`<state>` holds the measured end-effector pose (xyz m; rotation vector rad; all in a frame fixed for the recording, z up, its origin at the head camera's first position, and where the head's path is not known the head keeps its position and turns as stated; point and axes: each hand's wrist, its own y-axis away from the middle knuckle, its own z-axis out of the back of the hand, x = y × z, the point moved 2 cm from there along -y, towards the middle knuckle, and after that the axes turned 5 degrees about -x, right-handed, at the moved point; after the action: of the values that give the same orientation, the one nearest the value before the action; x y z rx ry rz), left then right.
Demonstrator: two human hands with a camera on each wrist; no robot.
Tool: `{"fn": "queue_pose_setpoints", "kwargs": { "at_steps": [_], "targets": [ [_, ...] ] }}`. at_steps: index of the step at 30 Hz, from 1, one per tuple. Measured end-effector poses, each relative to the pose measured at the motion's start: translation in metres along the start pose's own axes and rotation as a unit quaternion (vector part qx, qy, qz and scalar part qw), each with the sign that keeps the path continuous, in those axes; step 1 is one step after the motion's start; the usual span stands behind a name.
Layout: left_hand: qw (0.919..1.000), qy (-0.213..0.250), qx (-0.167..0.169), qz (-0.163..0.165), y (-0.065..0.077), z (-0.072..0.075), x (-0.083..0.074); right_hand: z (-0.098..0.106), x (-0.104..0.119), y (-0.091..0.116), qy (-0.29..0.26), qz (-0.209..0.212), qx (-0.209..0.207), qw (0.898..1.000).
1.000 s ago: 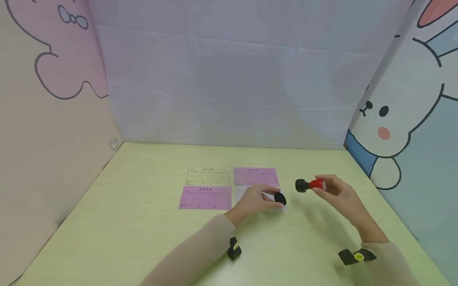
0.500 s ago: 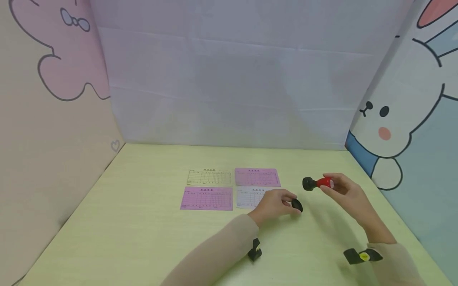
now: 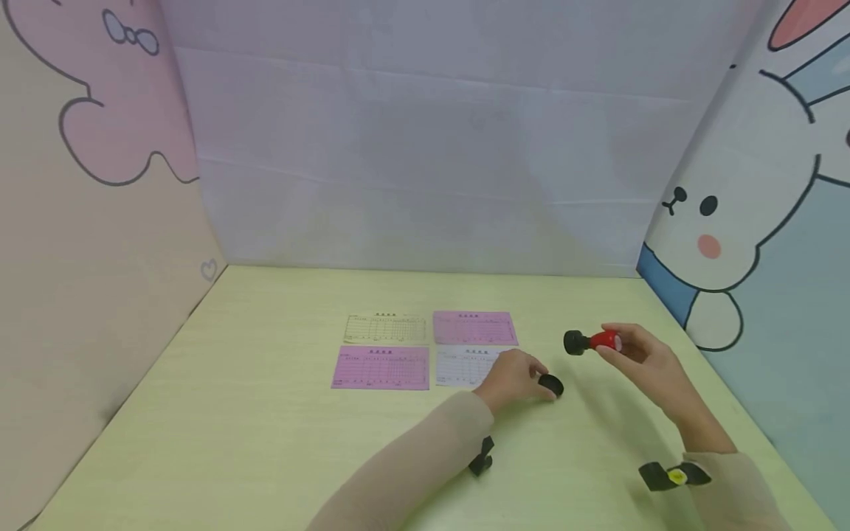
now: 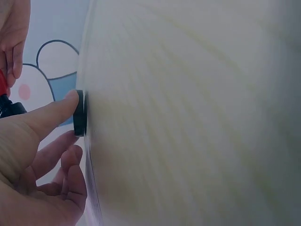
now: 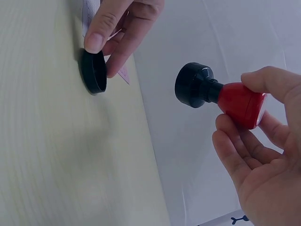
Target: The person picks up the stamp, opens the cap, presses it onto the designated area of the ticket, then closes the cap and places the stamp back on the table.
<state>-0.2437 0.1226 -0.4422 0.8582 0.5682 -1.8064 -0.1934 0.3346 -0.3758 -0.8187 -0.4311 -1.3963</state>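
Note:
My left hand pinches a round black stamp cap between thumb and fingers, just right of the white slip. In the left wrist view the cap sits at the tabletop, its flat side against or very near it. The right wrist view shows the hollow open side of the cap. My right hand holds a rubber stamp by its red handle, above the table and to the right of the cap. The stamp lies sideways in the air, its round black head pointing left.
Several printed slips lie in two rows on the pale yellow table: a yellow slip, a pink slip, another pink slip and a white slip. A white backdrop and cartoon side panels surround the table.
My left hand has moved right with the cap, off the white slip, and tipped the cap down flatter at the table. My right hand has shifted slightly right with the stamp.

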Motion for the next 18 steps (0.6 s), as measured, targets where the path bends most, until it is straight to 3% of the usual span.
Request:
{"fn": "queue_pose_setpoints", "kwargs": {
  "at_steps": [11,18],
  "targets": [
    [0.9992,-0.037,-0.003,-0.014,-0.004,-0.007,-0.001,-0.002,0.001,0.0,0.029,0.002,-0.012,0.999],
    [0.9995,-0.001,-0.003,-0.033,-0.001,0.008,0.002,-0.008,0.007,0.0,0.04,0.012,-0.023,0.999]
  ]
}}
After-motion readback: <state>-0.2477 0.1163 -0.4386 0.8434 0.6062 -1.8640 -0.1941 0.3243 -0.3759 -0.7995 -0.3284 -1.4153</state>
